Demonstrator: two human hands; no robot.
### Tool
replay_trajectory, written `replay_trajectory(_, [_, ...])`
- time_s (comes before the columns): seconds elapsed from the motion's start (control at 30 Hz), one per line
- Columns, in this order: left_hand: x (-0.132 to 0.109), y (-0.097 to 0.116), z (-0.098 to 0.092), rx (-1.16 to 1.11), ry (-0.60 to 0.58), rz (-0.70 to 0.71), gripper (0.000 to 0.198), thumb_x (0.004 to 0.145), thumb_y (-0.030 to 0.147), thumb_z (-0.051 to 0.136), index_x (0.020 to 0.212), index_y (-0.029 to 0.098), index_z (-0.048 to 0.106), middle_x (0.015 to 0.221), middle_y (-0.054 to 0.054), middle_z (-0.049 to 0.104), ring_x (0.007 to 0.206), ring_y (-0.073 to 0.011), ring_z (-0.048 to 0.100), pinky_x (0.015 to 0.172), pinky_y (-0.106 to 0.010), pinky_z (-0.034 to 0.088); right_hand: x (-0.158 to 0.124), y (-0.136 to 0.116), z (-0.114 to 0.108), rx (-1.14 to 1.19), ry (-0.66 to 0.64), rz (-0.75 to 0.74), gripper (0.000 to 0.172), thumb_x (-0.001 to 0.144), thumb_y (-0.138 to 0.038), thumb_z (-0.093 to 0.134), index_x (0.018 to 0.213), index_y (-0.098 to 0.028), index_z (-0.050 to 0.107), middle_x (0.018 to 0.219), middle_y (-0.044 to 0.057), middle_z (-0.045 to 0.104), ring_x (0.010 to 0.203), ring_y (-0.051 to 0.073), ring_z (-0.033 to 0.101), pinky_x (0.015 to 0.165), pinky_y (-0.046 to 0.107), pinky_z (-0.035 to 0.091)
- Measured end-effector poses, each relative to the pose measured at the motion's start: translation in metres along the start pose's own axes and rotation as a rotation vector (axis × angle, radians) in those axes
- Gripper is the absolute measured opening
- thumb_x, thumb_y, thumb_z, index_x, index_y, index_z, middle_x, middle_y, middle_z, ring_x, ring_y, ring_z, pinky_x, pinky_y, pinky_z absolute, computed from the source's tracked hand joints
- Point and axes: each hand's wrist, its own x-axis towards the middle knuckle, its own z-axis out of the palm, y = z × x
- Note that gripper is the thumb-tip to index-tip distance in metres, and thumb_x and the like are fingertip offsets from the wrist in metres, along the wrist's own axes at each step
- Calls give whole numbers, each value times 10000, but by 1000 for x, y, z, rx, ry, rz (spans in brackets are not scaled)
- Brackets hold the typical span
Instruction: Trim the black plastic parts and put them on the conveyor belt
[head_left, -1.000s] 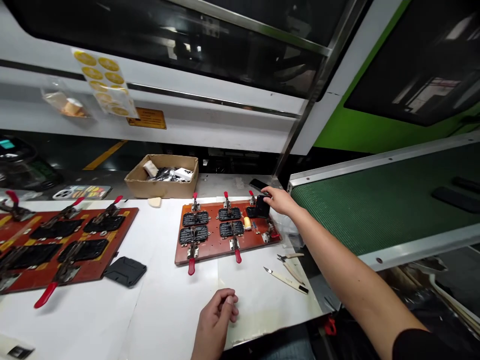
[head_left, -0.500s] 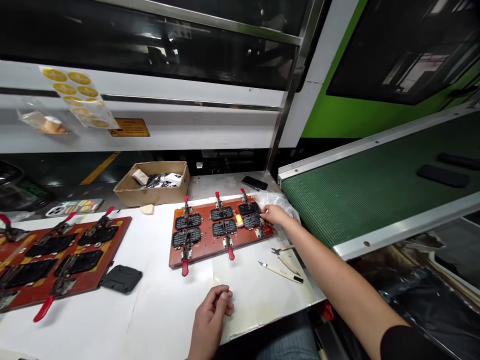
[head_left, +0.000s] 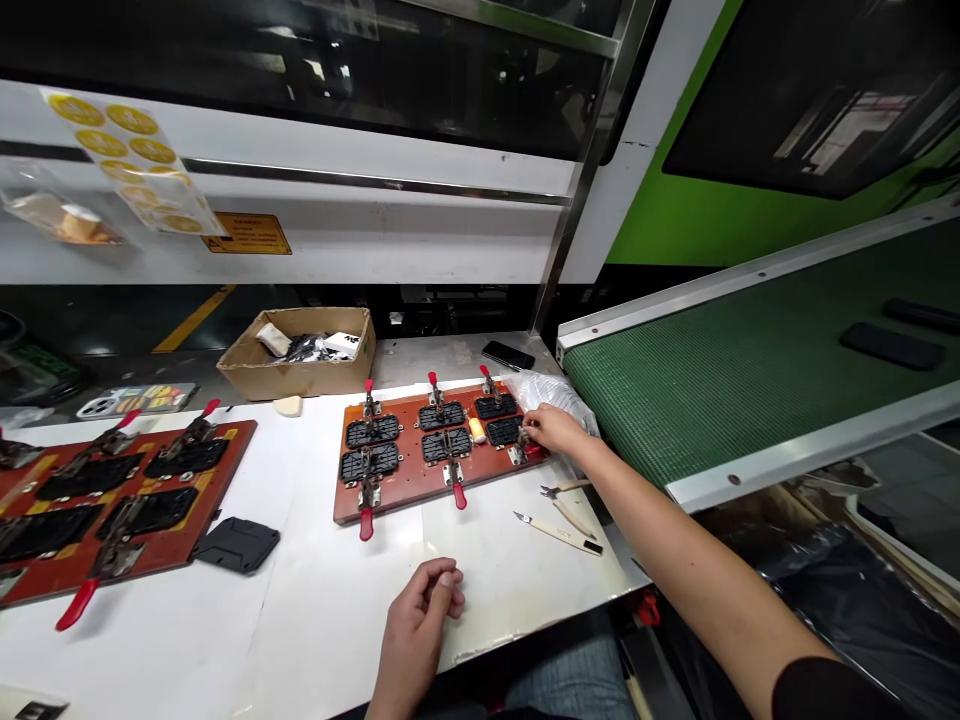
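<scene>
— Grip first: what has your right hand (head_left: 551, 430) got?

— My fingertips are bent down onto the toggle clamp (head_left: 531, 452) at the near right corner of the fixture board (head_left: 409, 492). My fingers cover most of its red handle, so I cannot tell whether I am pinching it or only touching it.

— And the other hand?

— My left hand (head_left: 420, 610) rests on the white table (head_left: 300, 600), curled loosely with the thumb against the forefinger. There is nothing in it.

— What does the board carry?

— Six black parts in two rows under red-handled clamps. The black part (head_left: 504, 431) nearest my right hand lies just beside my fingertips. A small yellowish cylinder (head_left: 477, 430) sits to the left of it; I cannot make out what it is.

— What about containers?

— A crumpled clear plastic bag (head_left: 559, 395) lies behind my hand, its contents unreadable. Farther back, a cardboard box (head_left: 300, 378) holds black pieces in clear wrapping and some white ones.

— What else is around?

— A knife (head_left: 559, 533) and small nippers (head_left: 564, 495) lie near my forearm, and a phone (head_left: 508, 355) sits behind the board. At the left, a second board (head_left: 169, 545) is cut off by the frame edge, with a loose black part (head_left: 238, 545) beside it. On my right runs a green belt (head_left: 750, 400).
</scene>
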Motion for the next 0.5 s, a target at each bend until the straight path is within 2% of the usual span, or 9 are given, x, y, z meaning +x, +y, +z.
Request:
replay_trajectory(0.1, [1,-2,-2,16,-14,-11,565,957,712,610,1159,188,666,988,-89,739,797,-224,676,816,-383,571,2,-2,-8,30,33,-8,206,981,-364,719,1036,-165,714,1090,73,699,986,216,651,958,416,537])
replay_trajectory(0.17, [1,-2,-2,15,-23,-17,565,957,712,610,1163,188,658,993,-89,738,803,-223,675,824,-382,568,0,-8,-17,76,108,-9,177,988,-336,686,983,-163,720,1024,81,707,960,219,651,927,376,514])
replay_trajectory(0.27, [0,-1,-2,3,-31,-20,554,960,704,611,1164,191,653,998,-86,734,807,-220,670,816,-374,566,-17,-26,-24,179,276,-40,307,1078,-368,492,988,-162,701,1000,101,720,976,231,655,889,335,480])
replay_trajectory(0.37, [0,0,-2,-3,-37,-22,549,964,700,609,1162,191,657,1004,-86,733,807,-220,668,811,-371,566,-53,-49,-9,294,333,-161,391,1116,-416,373,1040,-180,675,1020,78,738,964,206,674,850,299,492])
replay_trajectory(0.5, [1,0,-1,0,-39,-42,543,967,698,607,1158,193,667,979,-84,739,801,-223,675,814,-369,567,-101,-71,24,375,232,-374,279,1052,-374,533,894,-208,692,870,22,739,800,165,682,746,269,494])
